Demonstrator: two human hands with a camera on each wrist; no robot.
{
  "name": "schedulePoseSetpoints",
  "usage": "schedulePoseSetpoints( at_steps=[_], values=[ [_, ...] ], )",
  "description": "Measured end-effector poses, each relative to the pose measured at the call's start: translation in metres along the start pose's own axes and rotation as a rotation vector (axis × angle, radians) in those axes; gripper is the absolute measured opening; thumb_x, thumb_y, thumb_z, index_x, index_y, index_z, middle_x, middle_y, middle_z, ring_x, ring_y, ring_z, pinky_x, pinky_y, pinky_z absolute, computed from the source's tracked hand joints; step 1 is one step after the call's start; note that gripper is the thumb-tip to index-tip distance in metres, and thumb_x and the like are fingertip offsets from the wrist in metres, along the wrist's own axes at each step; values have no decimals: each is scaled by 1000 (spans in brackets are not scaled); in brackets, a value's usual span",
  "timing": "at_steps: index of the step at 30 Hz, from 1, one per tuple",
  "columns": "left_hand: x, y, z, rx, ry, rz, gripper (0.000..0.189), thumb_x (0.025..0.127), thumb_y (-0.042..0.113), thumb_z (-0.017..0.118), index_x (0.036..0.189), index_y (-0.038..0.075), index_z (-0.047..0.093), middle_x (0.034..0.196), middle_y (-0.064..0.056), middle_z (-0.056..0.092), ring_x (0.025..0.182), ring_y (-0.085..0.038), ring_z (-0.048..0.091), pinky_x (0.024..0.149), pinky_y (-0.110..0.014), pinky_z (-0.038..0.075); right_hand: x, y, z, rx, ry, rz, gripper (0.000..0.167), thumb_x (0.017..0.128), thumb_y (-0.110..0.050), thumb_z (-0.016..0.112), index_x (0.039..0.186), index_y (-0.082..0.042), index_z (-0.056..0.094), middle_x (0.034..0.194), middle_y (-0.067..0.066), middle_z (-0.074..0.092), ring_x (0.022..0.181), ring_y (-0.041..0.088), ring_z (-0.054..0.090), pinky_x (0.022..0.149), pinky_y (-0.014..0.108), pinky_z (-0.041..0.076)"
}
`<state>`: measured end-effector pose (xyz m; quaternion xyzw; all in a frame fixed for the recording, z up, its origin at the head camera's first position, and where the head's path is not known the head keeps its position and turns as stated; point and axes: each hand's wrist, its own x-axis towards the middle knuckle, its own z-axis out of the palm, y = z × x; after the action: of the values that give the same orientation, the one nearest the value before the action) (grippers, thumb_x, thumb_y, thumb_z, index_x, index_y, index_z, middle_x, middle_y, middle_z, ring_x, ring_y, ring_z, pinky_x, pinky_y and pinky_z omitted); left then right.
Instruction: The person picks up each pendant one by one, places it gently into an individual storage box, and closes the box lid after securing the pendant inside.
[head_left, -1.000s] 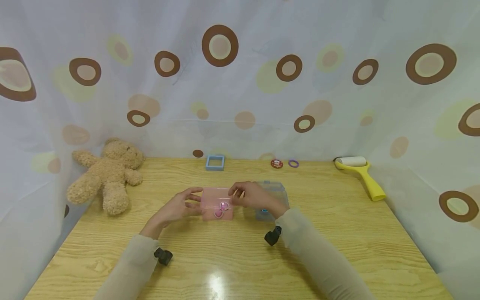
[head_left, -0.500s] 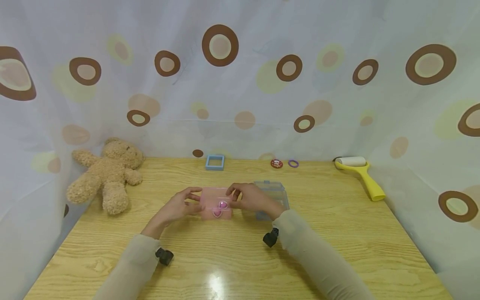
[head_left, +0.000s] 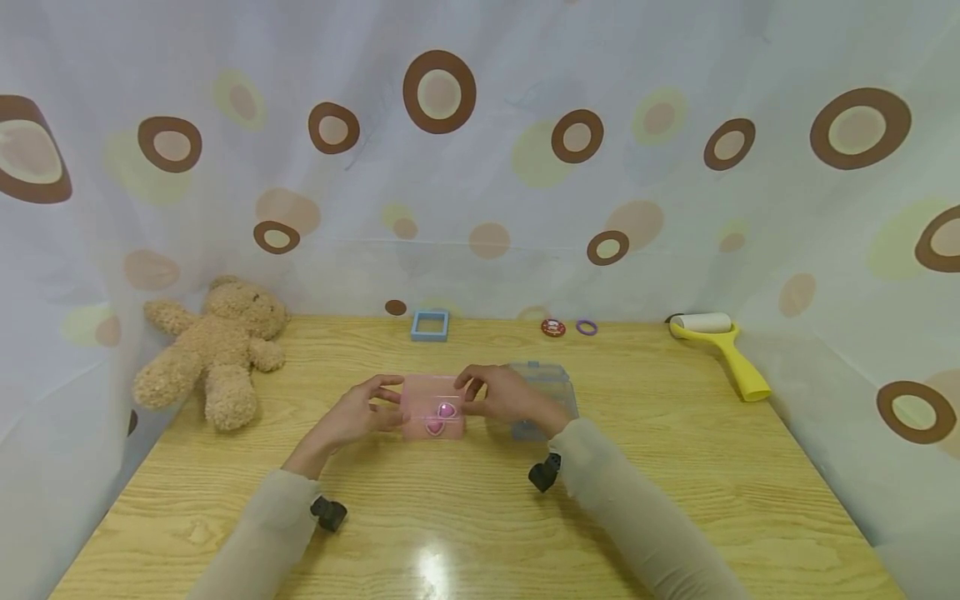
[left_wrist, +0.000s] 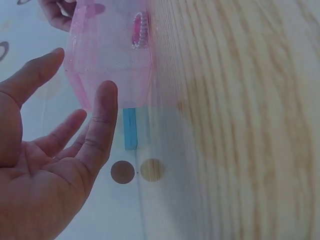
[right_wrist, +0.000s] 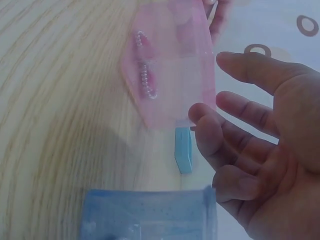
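A translucent pink plastic box (head_left: 431, 387) sits on the table between my hands. Two pink heart-shaped pieces (head_left: 447, 410) edged with white beads show through its walls. At the box's left end is my left hand (head_left: 358, 421), its fingers loosely extended, fingertips right by the wall. My right hand (head_left: 506, 396) is at the opposite end with fingers gently bent, thumb and fingertips close against the pink edge. Partly hidden behind that hand and wrist stands a translucent blue box (right_wrist: 150, 207).
A light blue square frame (head_left: 430, 337), a red round badge (head_left: 553, 327) and a purple ring (head_left: 587, 327) lie along the table's back edge. To the left is a teddy bear (head_left: 217, 350). A yellow-handled lint roller (head_left: 738, 362) lies at the back right.
The right hand has settled at the box's right end, its fingers shifting only slightly. The heart pieces and the pink box have moved a little. The left hand stays nearly still.
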<state>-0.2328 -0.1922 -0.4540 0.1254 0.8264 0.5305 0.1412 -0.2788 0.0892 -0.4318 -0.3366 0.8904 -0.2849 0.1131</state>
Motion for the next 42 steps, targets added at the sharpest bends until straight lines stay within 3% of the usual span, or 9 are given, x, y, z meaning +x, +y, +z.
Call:
schedulePoseSetpoints(
  at_steps=[8, 14, 19, 24, 30, 40, 42],
  values=[
    [-2, 3, -5, 9, 57, -4, 58, 97, 13, 65, 149, 2, 41, 137, -27, 52, 102, -30, 67, 85, -41, 60, -6, 11, -12, 90, 31, 35, 30, 98, -25, 65, 124, -11, 65, 104, 2, 70, 82, 11, 62, 71, 28, 52],
    [-1, 13, -6, 48, 113, -1, 53, 97, 18, 66, 146, 7, 48, 137, -21, 55, 106, -29, 65, 84, -44, 60, -15, 21, -26, 133, 77, 84, 25, 100, -29, 61, 120, -16, 67, 106, 0, 68, 85, 18, 64, 73, 29, 53],
    [3, 23, -1, 42, 138, 18, 48, 96, 18, 68, 141, 9, 53, 134, -19, 58, 111, -30, 65, 84, -40, 60, -23, 30, -38, 156, 129, 97, 21, 101, -29, 60, 117, -19, 68, 107, 2, 68, 88, 23, 65, 80, 35, 54],
    [7, 32, 9, 10, 128, 36, 46, 96, 18, 68, 139, 8, 55, 133, -19, 59, 115, -33, 65, 85, -35, 60, -33, 36, -50, 223, 123, 142, 25, 102, -30, 58, 122, -17, 66, 110, 8, 66, 80, 42, 64, 73, 46, 56],
    [12, 43, 23, -8, 129, 44, 43, 96, 21, 68, 136, 9, 58, 132, -15, 61, 119, -33, 63, 89, -37, 59, -42, 50, -62, 246, 150, 169, 29, 102, -30, 57, 125, -13, 64, 113, 11, 65, 81, 41, 64, 74, 43, 54],
    [26, 55, 60, -75, 128, 77, 39, 94, 22, 71, 131, 12, 63, 130, -11, 64, 115, -26, 66, 92, -37, 58, -53, 76, -72, 272, 216, 249, 33, 102, -28, 58, 127, -7, 63, 115, 17, 65, 77, 31, 63, 76, 40, 51],
    [28, 58, 68, -81, 128, 80, 37, 93, 22, 72, 129, 14, 64, 128, -9, 65, 114, -25, 66, 90, -37, 58, -57, 73, -75, 277, 217, 252, 33, 103, -24, 57, 127, -3, 62, 117, 20, 65, 77, 34, 63, 75, 39, 50]
  ],
)
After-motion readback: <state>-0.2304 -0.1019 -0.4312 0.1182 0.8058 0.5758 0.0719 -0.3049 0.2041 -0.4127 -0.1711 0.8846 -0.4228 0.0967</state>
